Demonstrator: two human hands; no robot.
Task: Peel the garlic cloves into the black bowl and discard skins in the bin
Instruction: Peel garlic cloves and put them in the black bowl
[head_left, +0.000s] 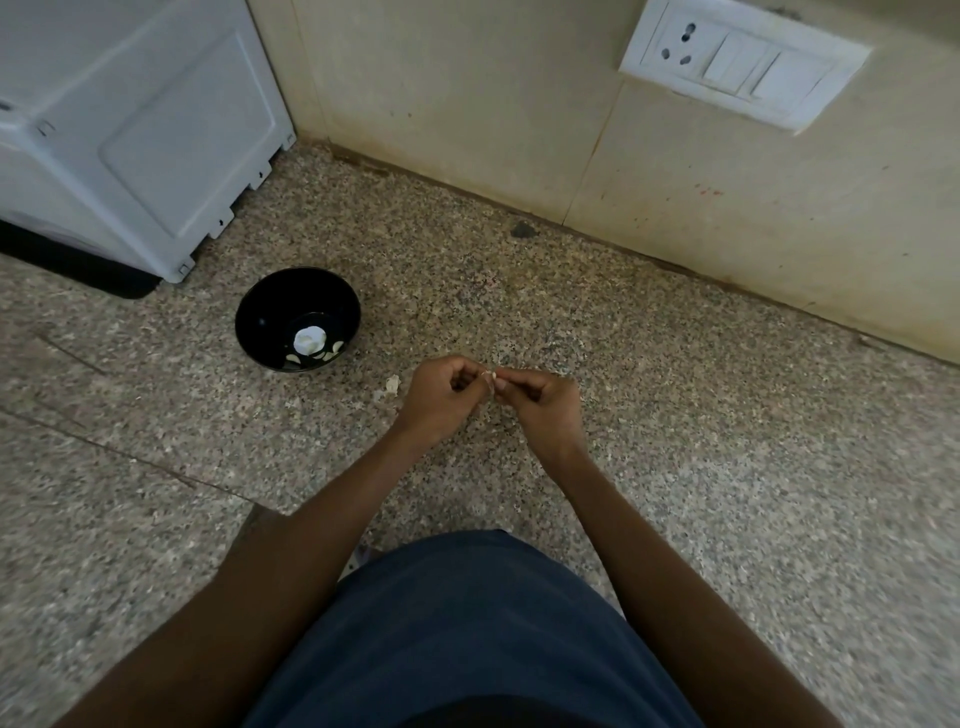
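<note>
The black bowl (297, 318) stands on the speckled granite counter (675, 441), left of my hands. Inside it lie several pale peeled cloves and a round white garlic piece (310, 340). My left hand (441, 397) and my right hand (540, 402) meet in front of me, fingers curled, pinching one small garlic clove (491, 378) between their fingertips. Most of the clove is hidden by the fingers. A scrap of garlic skin (392, 384) lies on the counter just left of my left hand. No bin is in view.
A white appliance (130, 124) stands at the back left, close behind the bowl. A beige tiled wall (467, 104) with a white socket and switch plate (743, 62) runs along the back. My dark blue shirt (467, 623) fills the lower middle.
</note>
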